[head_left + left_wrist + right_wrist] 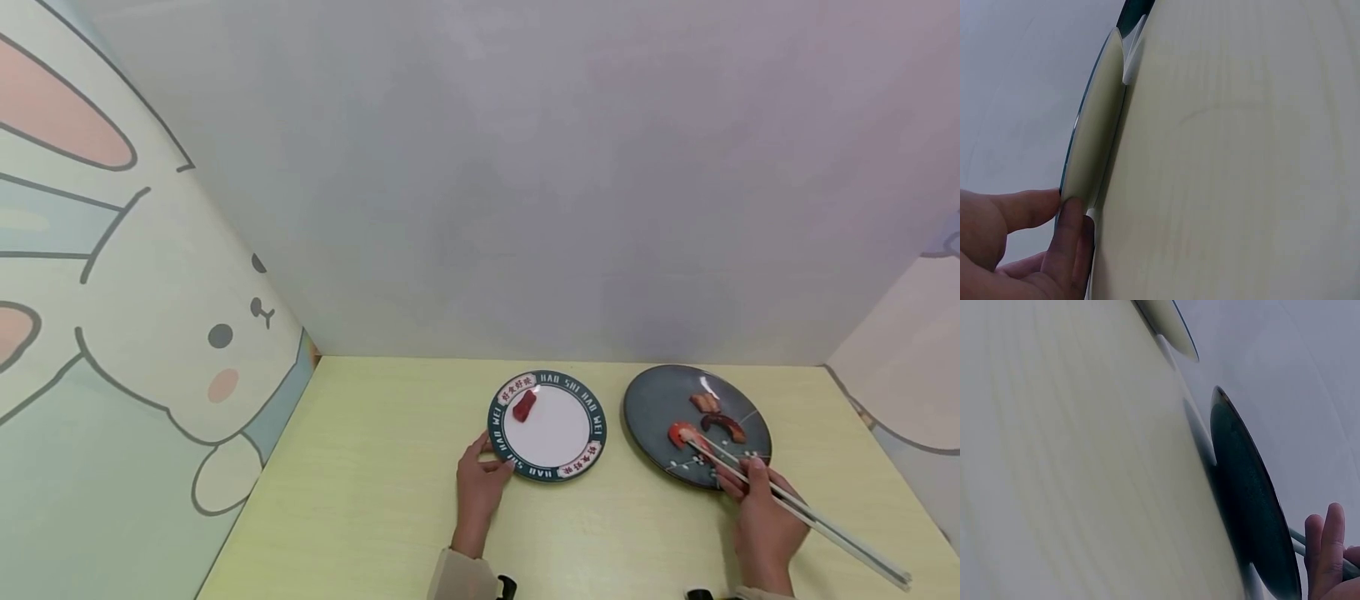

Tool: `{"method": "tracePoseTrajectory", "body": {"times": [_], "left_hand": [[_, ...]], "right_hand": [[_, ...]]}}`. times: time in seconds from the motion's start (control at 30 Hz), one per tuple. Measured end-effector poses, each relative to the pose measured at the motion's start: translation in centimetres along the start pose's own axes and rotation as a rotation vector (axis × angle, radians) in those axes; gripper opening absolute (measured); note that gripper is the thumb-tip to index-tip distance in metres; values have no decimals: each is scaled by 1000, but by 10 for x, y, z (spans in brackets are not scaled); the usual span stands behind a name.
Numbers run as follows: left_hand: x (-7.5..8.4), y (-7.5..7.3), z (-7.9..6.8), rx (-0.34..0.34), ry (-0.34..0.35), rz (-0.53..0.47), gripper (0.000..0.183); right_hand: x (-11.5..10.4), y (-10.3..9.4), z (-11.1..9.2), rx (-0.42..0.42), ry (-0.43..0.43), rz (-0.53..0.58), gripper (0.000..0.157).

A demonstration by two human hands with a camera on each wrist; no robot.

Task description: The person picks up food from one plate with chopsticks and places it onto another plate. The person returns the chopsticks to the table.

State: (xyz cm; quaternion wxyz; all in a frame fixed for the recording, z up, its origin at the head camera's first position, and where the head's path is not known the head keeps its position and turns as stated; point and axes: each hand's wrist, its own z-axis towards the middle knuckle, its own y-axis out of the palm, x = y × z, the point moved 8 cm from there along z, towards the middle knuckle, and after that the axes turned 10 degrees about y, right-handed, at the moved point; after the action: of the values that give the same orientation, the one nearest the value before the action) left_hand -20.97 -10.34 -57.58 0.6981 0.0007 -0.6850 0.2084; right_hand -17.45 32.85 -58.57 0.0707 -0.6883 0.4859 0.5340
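Note:
My left hand (481,482) pinches the near left rim of a white plate (553,440) with a green lettered border. In the left wrist view the thumb lies over the rim and fingers (1063,256) reach beneath it. One dark red food piece (524,406) lies on this plate. My right hand (768,517) holds a pair of pale chopsticks (847,540) over the near right rim of a dark plate (651,408). The chopstick tips meet an orange-red food piece (681,433) there; whether they grip it I cannot tell.
Also on the dark plate are a dark curved food piece (724,427) and a light brown one (705,402). Both plates stand on a pale yellow table (360,483). A grey wall (480,208) rises behind its back edge, with a rabbit-painted panel (150,350) at left.

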Motion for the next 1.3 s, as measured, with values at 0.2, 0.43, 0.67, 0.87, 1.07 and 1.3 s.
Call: {"method": "tracePoseTrajectory", "body": {"times": [0.2,0.43,0.67,0.87,1.07,1.3], "left_hand": [[5,0,-1,-2,-1,6,66],[9,0,-2,2,1,13,65],[6,0,-2,8,-2,8,65],[5,0,-1,7,3,2,66],[5,0,-2,7,8,11,66],[5,-1,-2,17,4,19,65]], "right_hand": [[1,2,0,-19,-11,17,12],[-2,2,-2,-34,-42,28,13],[-4,3,-5,-65,-52,90,11],[-5,1,-4,-54,-47,115,11],[-7,3,-8,-57,-30,137,11],[-8,9,-14,-70,-29,125,12]]}}
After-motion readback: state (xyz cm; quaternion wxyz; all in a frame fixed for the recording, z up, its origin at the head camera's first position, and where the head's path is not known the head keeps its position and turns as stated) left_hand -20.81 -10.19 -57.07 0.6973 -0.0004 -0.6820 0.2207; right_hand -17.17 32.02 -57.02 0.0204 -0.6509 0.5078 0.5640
